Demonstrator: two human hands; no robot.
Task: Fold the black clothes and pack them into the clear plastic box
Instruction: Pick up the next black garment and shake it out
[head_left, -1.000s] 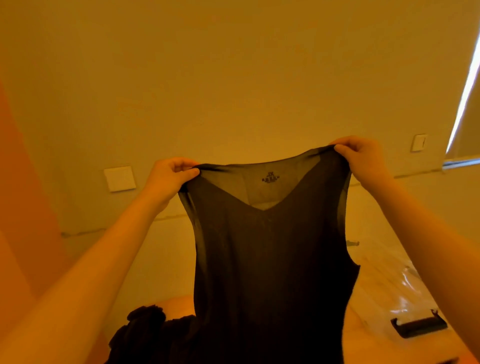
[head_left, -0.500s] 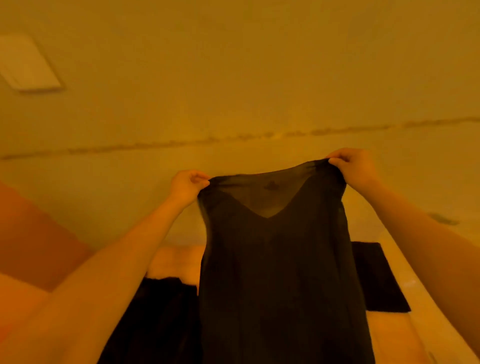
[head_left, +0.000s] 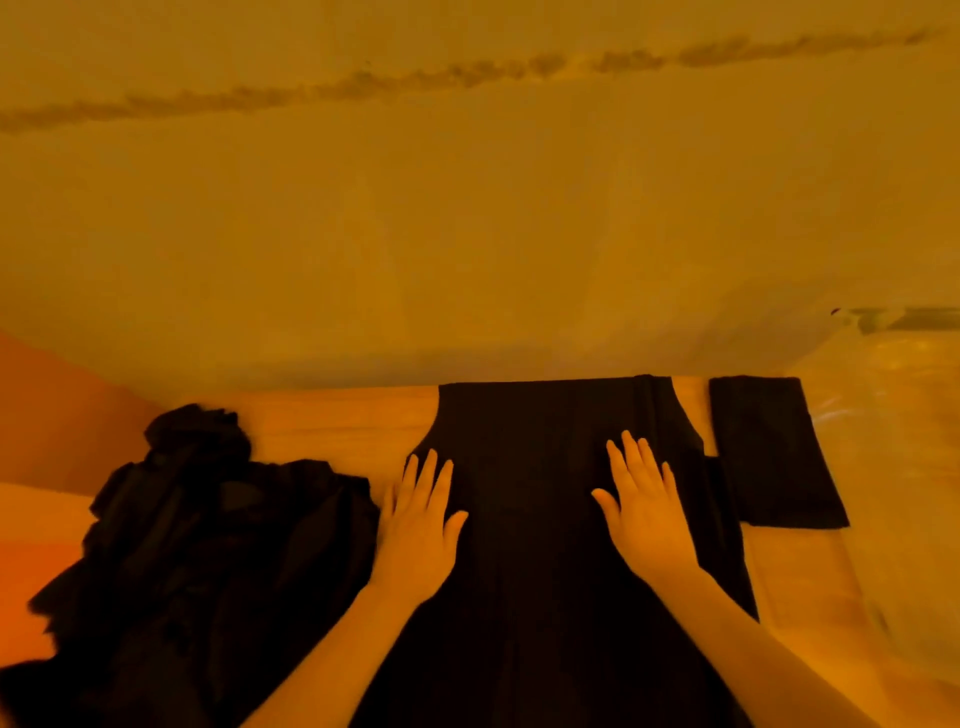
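Note:
A black sleeveless top (head_left: 535, 457) lies spread flat on the wooden table (head_left: 337, 421), its shoulders at the far edge by the wall. My left hand (head_left: 421, 514) rests flat with straight fingers on the top's left edge. My right hand (head_left: 644, 504) presses flat on its right half, fingers spread. A heap of crumpled black clothes (head_left: 208, 545) lies to the left. A folded black garment (head_left: 769, 452) lies to the right. The clear plastic box (head_left: 893, 415) shows faintly at the far right.
A plain wall (head_left: 467, 208) rises straight behind the table's far edge. An orange surface (head_left: 47, 415) lies to the left of the table. Bare wood shows between the heap and the top.
The top was held up by its shoulders in both hands; now it lies flat on the table. Both hands have let go and rest flat on it. The view has tilted down.

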